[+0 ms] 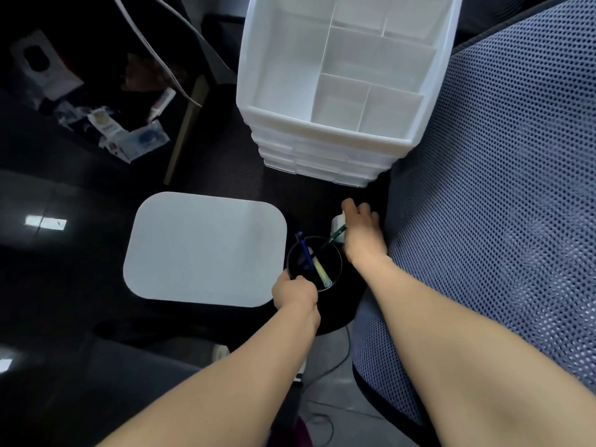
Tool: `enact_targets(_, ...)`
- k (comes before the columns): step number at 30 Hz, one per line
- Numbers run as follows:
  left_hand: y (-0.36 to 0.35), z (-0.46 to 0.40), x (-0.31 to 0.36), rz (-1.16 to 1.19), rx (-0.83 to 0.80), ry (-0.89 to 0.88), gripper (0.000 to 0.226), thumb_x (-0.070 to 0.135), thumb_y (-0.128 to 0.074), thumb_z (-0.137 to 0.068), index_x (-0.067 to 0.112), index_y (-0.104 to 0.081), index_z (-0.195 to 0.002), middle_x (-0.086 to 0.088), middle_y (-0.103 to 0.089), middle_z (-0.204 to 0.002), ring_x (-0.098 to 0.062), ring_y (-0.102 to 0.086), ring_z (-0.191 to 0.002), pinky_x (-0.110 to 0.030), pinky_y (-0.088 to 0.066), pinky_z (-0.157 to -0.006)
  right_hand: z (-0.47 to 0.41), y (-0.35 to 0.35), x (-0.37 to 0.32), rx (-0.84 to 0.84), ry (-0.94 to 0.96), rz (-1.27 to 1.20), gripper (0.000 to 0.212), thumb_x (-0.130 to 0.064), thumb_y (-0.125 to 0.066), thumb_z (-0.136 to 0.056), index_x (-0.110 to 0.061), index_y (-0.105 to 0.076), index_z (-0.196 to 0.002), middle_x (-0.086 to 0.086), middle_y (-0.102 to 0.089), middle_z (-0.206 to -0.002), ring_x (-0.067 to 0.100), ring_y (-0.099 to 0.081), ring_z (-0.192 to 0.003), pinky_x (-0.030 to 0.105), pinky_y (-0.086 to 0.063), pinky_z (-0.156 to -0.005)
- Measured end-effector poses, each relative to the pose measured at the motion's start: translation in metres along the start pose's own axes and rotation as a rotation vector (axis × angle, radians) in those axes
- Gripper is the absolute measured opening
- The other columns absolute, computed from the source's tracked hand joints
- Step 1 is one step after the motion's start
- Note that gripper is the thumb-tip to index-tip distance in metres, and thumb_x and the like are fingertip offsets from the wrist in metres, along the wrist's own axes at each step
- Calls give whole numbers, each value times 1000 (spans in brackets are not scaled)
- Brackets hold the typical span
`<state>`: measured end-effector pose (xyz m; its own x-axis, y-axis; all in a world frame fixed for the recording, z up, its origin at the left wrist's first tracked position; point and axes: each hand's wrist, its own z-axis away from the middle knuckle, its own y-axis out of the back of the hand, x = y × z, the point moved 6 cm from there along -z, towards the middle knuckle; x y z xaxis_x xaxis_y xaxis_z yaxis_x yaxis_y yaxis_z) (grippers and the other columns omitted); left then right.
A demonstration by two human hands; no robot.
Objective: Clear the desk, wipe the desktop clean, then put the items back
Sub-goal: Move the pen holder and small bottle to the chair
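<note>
A black round pen cup [333, 258] stands low in the middle of the head view, holding a blue pen [306, 253], a yellow-green highlighter [321, 269] and a dark pencil. My left hand [295, 293] grips the cup's near rim. My right hand [362, 232] reaches past the cup and closes over a small white object [337, 224], mostly hidden under its fingers. A white drawer organiser [325, 130] with several empty compartments on top stands just beyond both hands.
A white rounded-corner board [206, 250] lies left of the cup. A blue-grey mesh office chair back [500, 188] fills the right side. Papers and packets [129, 137] lie in the dark at the upper left. White cables [161, 56] hang there; more cables run on the floor below.
</note>
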<state>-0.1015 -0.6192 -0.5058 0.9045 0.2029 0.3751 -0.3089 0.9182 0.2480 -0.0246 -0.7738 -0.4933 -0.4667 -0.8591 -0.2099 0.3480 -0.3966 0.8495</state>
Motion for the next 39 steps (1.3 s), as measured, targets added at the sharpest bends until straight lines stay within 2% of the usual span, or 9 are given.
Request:
enact_targets(6,4,4,3,-38,11,56,20,1,-42,-95,11,-54,-84,-5,-52,-76,-24,-52,-75,-33,-50,-77,-1,-9,-6,-51,42,-23,58,9,-46,-84,-15,-34,-136,14,-32,-134,32,-38,-117,34,-40,-81)
enact_targets(10,5,11,7,-50,-34,164,23,-8,-40,-94,4,-45,-75,-5,-43,-74,-16,-38,-61,-29,-39,-59,3,-2,-4,-56,58,-14,64,10,-45,-85,-16,-32,-142,15,-31,-138,32,-41,-118,35,-43,-90)
enact_targets(14,3,16,9,-103,-78,179,32,-3,-41,-97,-2,-47,-129,-15,-51,-123,-25,-54,-92,-32,-46,-80,6,3,-2,-60,84,-20,60,5,-48,-87,-16,-35,-142,16,-34,-137,33,-46,-115,36,-43,-93)
enact_targets(19,11,22,14,-145,-102,185,38,0,-42,-98,3,-46,-135,-13,-43,-141,-28,-49,-123,-31,-46,-86,10,8,1,-59,54,-12,60,3,-52,-86,-16,-36,-141,14,-38,-130,32,-50,-109,35,-46,-90)
enact_targets(25,28,46,25,-162,-127,113,27,2,-45,-97,3,-53,-122,-7,-53,-104,-15,-49,-81,-27,-44,-77,33,39,-1,7,22,16,43,3,-52,-86,-8,-45,-127,14,-42,-126,33,-52,-109,38,-46,-84)
enact_targets(28,46,67,41,-174,-125,60,5,3,-49,-95,3,-51,-90,-3,-46,-77,-12,-44,-63,-28,-45,-64,54,60,-8,27,6,40,45,1,-57,-86,-8,-45,-128,13,-41,-130,32,-49,-116,39,-44,-86)
enact_targets(31,69,81,61,-157,-135,-17,23,3,-51,-93,8,-42,-72,-5,-44,-73,-12,-41,-61,-27,-44,-66,82,84,-30,35,29,58,45,-1,-57,-87,-10,-44,-130,11,-40,-131,31,-45,-118,38,-42,-87)
enact_targets(36,127,121,92,-92,-196,-99,10,7,-52,-93,11,-51,-85,0,-48,-80,-9,-45,-63,-28,-50,-73,132,116,-93,25,129,31,39,-11,-58,-90,-11,-45,-128,9,-42,-130,29,-43,-119,40,-42,-85)
enact_targets(39,170,138,108,-88,-249,-196,27,2,-48,-93,17,-47,-71,1,-45,-71,-11,-43,-60,-25,-41,-60,169,127,-138,36,207,32,39,-14,-56,-91,-10,-45,-128,9,-42,-131,29,-42,-119,39,-41,-84)
